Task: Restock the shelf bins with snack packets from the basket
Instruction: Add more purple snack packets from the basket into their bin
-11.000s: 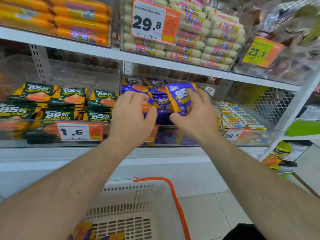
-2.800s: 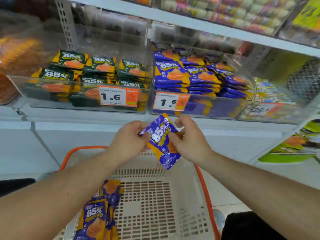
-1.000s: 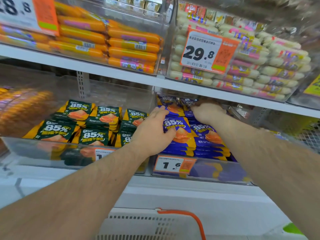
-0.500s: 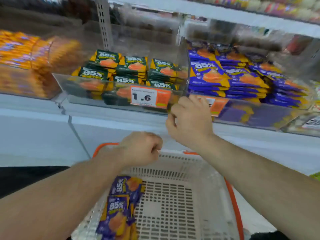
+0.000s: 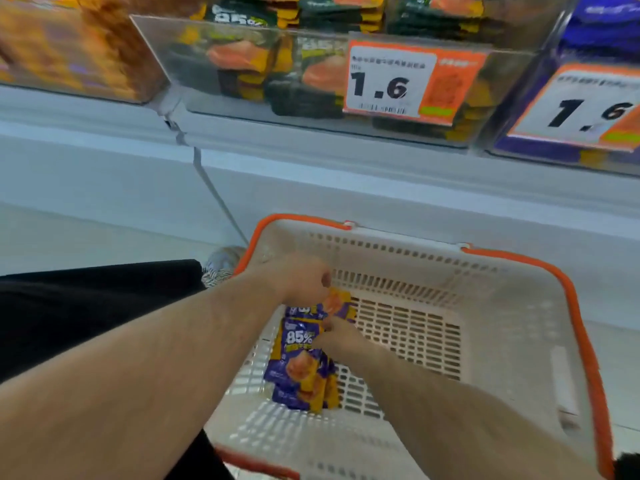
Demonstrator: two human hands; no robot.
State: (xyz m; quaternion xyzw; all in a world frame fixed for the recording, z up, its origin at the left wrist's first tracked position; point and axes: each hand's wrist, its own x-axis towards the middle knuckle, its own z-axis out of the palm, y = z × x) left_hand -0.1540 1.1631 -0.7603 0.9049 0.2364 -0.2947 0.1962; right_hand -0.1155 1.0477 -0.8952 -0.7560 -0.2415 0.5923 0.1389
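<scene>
A beige basket with an orange rim (image 5: 519,341) sits on the floor below the shelf. Several purple "85%" snack packets (image 5: 299,362) lie stacked at its left side. My left hand (image 5: 301,278) is curled over the top of one purple and orange packet (image 5: 341,303) and grips it. My right hand (image 5: 341,337) reaches in just below, its fingertips pinching that packet's lower edge above the stack. The clear bin of purple packets (image 5: 595,32) shows at the top right.
A clear bin of green "85%" packets (image 5: 311,64) with a 1.6 price tag (image 5: 391,81) is overhead, and a bin of orange packs (image 5: 69,46) is to its left. A white shelf base (image 5: 346,174) runs behind the basket. My dark trouser leg (image 5: 86,306) is on the left.
My view has dropped from the shelf to the basket. Both hands have moved down from the bin front into the basket and taken hold of a purple packet.
</scene>
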